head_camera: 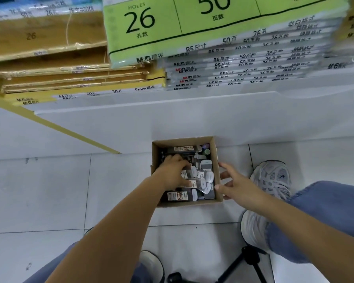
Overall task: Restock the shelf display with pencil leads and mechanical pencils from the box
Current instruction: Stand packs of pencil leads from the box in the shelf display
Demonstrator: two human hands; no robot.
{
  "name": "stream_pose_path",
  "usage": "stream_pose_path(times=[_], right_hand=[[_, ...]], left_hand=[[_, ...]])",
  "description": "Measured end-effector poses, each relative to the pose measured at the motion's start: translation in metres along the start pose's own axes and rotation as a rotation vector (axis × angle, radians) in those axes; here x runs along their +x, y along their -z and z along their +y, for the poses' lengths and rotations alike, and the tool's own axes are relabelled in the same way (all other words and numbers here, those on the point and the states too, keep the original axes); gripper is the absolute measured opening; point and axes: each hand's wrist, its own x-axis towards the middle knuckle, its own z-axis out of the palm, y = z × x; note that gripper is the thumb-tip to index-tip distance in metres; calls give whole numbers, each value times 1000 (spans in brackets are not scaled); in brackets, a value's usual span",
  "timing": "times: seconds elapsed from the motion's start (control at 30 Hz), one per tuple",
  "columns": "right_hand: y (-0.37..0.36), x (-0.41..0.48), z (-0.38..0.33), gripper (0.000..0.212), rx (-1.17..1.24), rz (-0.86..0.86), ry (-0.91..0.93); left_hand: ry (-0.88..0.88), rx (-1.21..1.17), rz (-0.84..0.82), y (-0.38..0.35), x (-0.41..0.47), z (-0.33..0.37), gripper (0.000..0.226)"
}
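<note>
A small cardboard box (217, 160) sits on the white tiled floor against the base of the shelf unit. It holds several dark and clear pencil lead cases (202, 176) with white labels, jumbled together. My left hand (172, 172) is down inside the box, fingers curled around some of the lead cases near the middle. My right hand (235, 184) hovers at the box's right wall, fingers spread and relaxed, holding nothing. The cases under my left palm are hidden.
Above the box, the white shelf front (172, 119) carries stacks of loose-leaf paper packs (223, 64) and brown wrapped packs (49, 64). My right shoe (272, 180) stands right of the box. A black tripod leg (247, 262) lies near the bottom edge.
</note>
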Motion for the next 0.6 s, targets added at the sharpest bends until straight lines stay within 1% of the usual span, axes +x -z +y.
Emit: stream_pose_path(times=[0.2,0.3,0.37,0.47,0.53,0.6], right_hand=[[0,2,3,65,7,5,7],[-1,3,6,65,17,9,11],[-1,3,7,65,30,11,14],[-2,3,8,65,38,16,18],[-2,5,9,64,34,22,21],[-2,6,8,64,30,28,24]], left_hand=[[18,-66,-66,-2,2,5,71],[18,-78,-82,-4,1,6,70],[3,-59,-81,-5,0,7,70],[-32,31,-90,-7,-3,6,67],[-9,63,-94,-7,-5,4,66],[40,46,-84,-5,-7,4,64]])
